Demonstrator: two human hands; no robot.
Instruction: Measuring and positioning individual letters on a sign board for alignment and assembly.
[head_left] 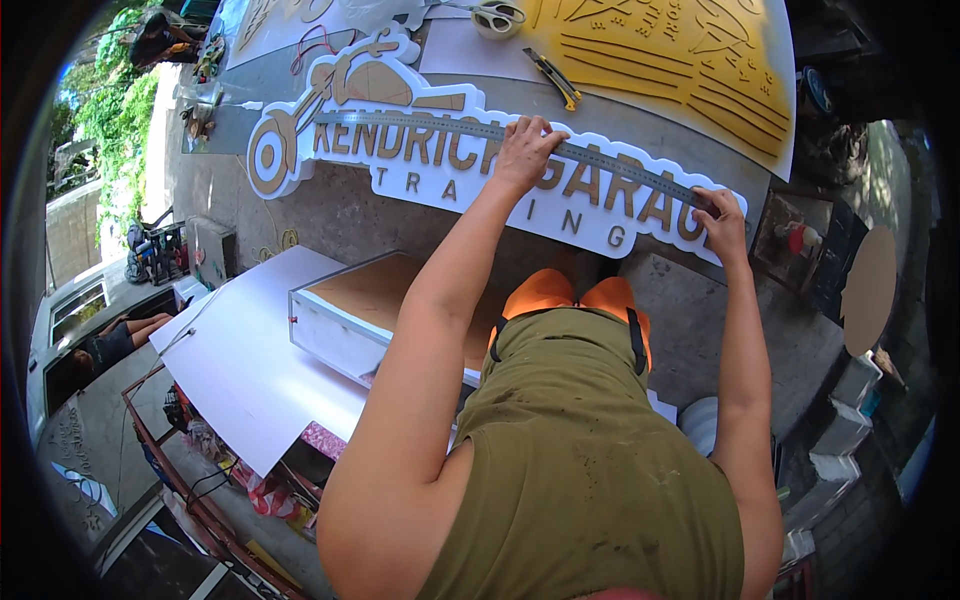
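A long metal ruler (620,167) lies across the face of a white cut-out sign (440,205) with raised brown letters and a motorcycle shape. My left hand (528,152) grips the ruler near its middle, fingers curled over its edge. At the sign's right end, my right hand (722,222) pinches the ruler's end between thumb and fingers. Both forearms reach forward over the sign's near edge. Beyond my left hand, a yellow-and-black utility knife (553,78) rests on the grey tabletop (480,88).
A yellow sheet with cut-out letters (640,75) covers the table's far right. Scissors (497,18) lie at the back. An open-topped box (335,330) and a large white sheet (250,340) are at lower left. A person (110,345) is at the far left.
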